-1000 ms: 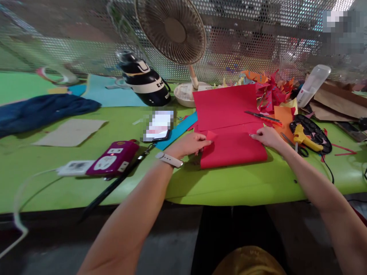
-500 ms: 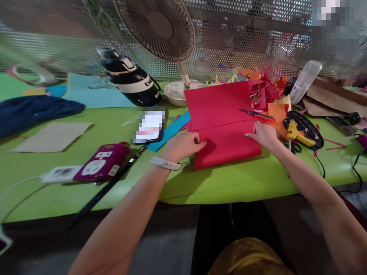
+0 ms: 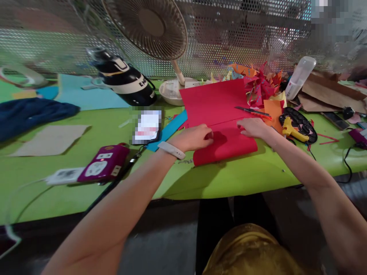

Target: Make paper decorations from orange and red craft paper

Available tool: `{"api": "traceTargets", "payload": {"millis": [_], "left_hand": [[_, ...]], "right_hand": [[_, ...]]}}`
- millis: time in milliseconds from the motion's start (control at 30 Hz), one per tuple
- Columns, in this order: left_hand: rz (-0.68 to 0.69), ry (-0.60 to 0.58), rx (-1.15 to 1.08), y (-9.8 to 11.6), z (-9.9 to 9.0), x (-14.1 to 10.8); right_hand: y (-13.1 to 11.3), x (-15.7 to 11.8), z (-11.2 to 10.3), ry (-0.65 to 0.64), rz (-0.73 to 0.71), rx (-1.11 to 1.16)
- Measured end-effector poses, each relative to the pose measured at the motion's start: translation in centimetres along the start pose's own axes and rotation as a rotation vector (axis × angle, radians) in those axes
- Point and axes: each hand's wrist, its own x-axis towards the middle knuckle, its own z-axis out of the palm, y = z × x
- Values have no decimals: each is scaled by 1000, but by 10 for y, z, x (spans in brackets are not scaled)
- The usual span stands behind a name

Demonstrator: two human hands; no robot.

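A red sheet of paper (image 3: 213, 100) lies on the green table, its near part folded up and over into a rounded, uncreased bend. On the left of the folded part, my left hand (image 3: 197, 137) has curled fingers at the paper, with a pale band on the wrist. Across from it, my right hand (image 3: 252, 127) bends its fingers onto the flap near its upper right edge. Both hands hold the flap against the sheet; some fingertips are hidden. A slim dark-and-orange tool (image 3: 254, 112) rests at the sheet's right edge, just beyond my right hand.
To the right are a yellow glue gun (image 3: 295, 130), a black tray (image 3: 306, 124) and brown paper (image 3: 329, 93). A fan (image 3: 174, 91) and a bottle (image 3: 129, 84) stand behind. Leftward lie a phone (image 3: 147, 128), blue strip (image 3: 172, 130) and purple device (image 3: 104, 162).
Both hands have moved inward over the red paper, closer together, and slightly toward its far side. The folded flap remains in place. The view has shifted a little.
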Motion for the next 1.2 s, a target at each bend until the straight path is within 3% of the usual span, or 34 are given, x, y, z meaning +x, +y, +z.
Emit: {"api": "traceTargets", "payload": {"millis": [167, 233, 433, 667, 1033, 1133, 1200], "left_hand": [[-98, -17, 504, 38, 17, 4], [-121, -74, 639, 53, 23, 1], [-120, -43, 776, 70, 33, -21], [-52, 89, 773, 66, 51, -47], [141, 202, 666, 32, 54, -62], [331, 117, 634, 23, 55, -57], [510, -79, 615, 17, 58, -51]], "right_hand": [[-37, 9, -3, -45, 134, -99], [-51, 10, 2, -36, 173, -128], [-66, -7, 26, 73, 170, -214], [-59, -20, 49, 218, 177, -205], [-39, -33, 61, 318, 140, -180], [-37, -35, 61, 311, 137, -183], [-36, -35, 61, 314, 136, -189]]}}
